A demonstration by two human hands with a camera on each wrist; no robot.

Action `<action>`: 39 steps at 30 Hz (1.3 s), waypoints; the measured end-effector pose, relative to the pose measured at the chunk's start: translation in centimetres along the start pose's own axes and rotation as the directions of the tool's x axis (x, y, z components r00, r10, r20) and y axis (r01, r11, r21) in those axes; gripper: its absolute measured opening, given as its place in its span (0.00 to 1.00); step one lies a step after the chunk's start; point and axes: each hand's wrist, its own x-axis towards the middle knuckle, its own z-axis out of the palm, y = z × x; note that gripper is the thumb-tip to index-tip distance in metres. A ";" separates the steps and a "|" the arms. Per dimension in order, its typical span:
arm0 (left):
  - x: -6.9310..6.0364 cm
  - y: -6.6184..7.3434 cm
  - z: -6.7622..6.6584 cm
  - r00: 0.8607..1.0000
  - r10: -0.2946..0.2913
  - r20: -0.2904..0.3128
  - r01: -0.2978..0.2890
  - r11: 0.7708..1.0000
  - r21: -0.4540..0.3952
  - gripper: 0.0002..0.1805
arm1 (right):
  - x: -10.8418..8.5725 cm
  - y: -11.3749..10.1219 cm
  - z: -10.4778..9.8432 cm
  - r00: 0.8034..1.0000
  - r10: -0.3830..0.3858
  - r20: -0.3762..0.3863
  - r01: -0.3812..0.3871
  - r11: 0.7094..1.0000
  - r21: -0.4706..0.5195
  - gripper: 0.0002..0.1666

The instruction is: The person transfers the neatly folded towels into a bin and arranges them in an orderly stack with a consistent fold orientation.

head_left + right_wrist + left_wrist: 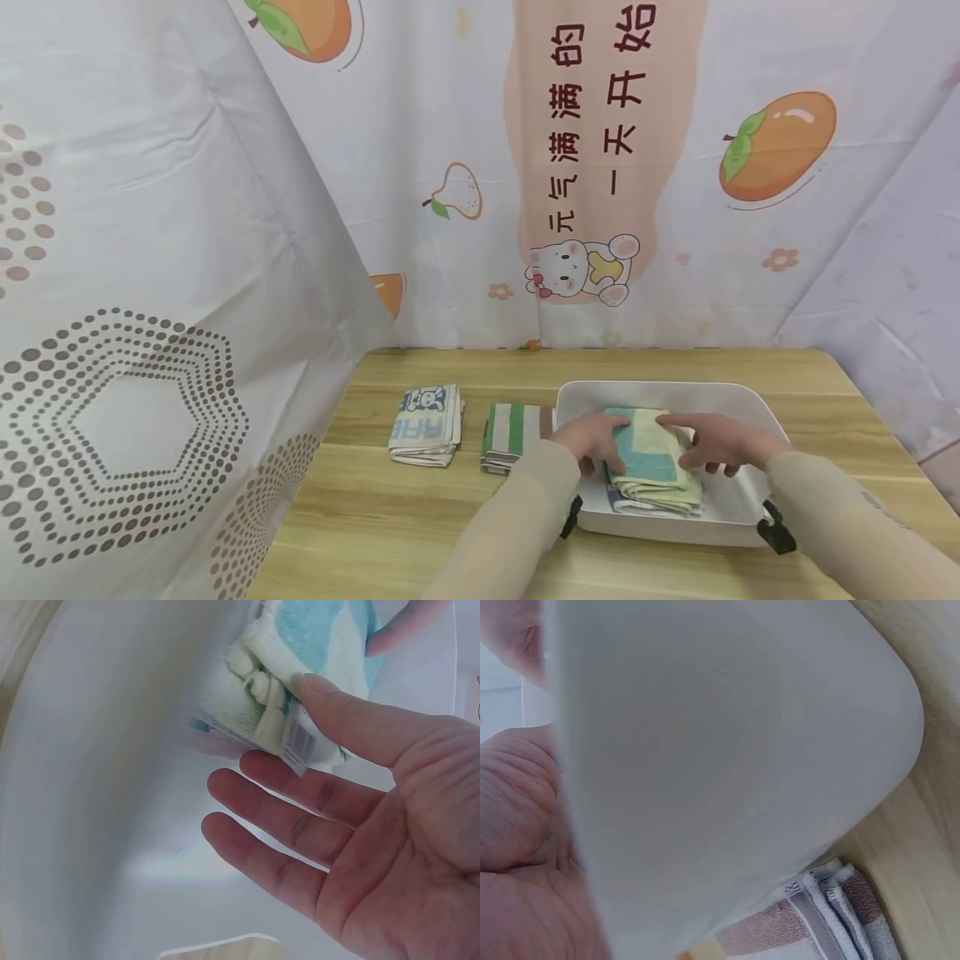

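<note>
A folded teal and pale yellow towel lies on top of other folded cloth inside a white plastic bin. My left hand reaches over the bin's left rim, with thumb and forefinger at the towel's left side. On the other side, my right hand has its forefinger at the towel's top right. In the right wrist view, the right thumb touches the towel's edge, while the other visible fingers extend loosely beside the stack, near a small white label. The bin wall hides most of the left hand in the left wrist view.
Left of the bin lies a folded towel with green, white and brown stripes, close to the bin wall. Farther left is a white folded towel with a blue pattern. The wooden table meets printed curtains behind.
</note>
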 end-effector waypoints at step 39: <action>-3.3 -1.4 -5.9 0.986 0.166 -0.005 -0.156 0.917 -0.366 0.24 | -2.5 2.8 -6.2 0.998 -0.020 -0.058 0.030 0.985 0.167 0.41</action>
